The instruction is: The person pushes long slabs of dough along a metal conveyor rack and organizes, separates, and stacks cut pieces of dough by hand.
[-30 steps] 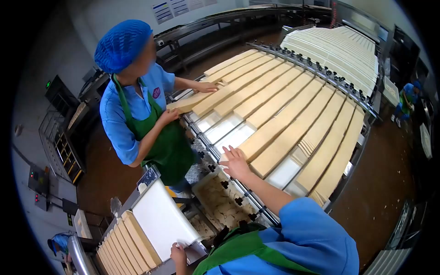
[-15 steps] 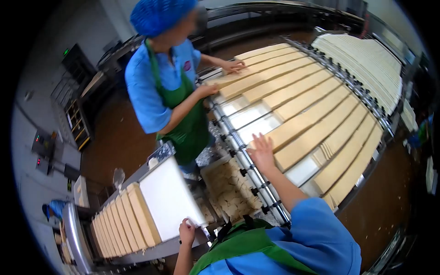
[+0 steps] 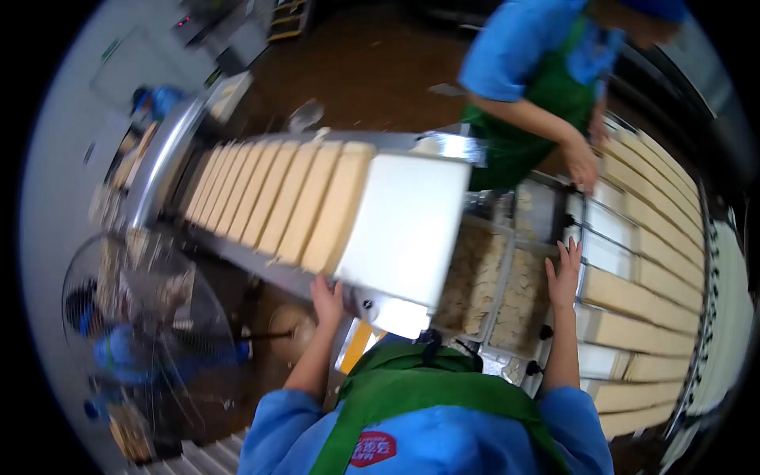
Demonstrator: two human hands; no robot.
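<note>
My left hand (image 3: pixel 326 301) is at the near edge of the left conveyor, fingers raised and thumb apart. Its fingertips are by the lower end of a long pale-yellow slab (image 3: pixel 340 210), the last in a row of several; whether they touch it I cannot tell. Bare white belt (image 3: pixel 405 222) shows to the right of that slab. My right hand (image 3: pixel 564 275), fingers spread and holding nothing, is beside the near rail of the right conveyor. Closest to it there is another pale-yellow slab (image 3: pixel 633 293), lying in a lane among several others.
A co-worker in a green apron (image 3: pixel 546 119) stands across from me, one hand (image 3: pixel 582 165) at the right conveyor. Between the conveyors are bins of broken pale pieces (image 3: pixel 518 297). A caged fan (image 3: pixel 150 332) stands at lower left, with another person behind it.
My view has swung left, bringing the left conveyor to the middle. My right hand has come back from the slabs to the rail; my left hand has moved along the left conveyor's edge towards the slabs.
</note>
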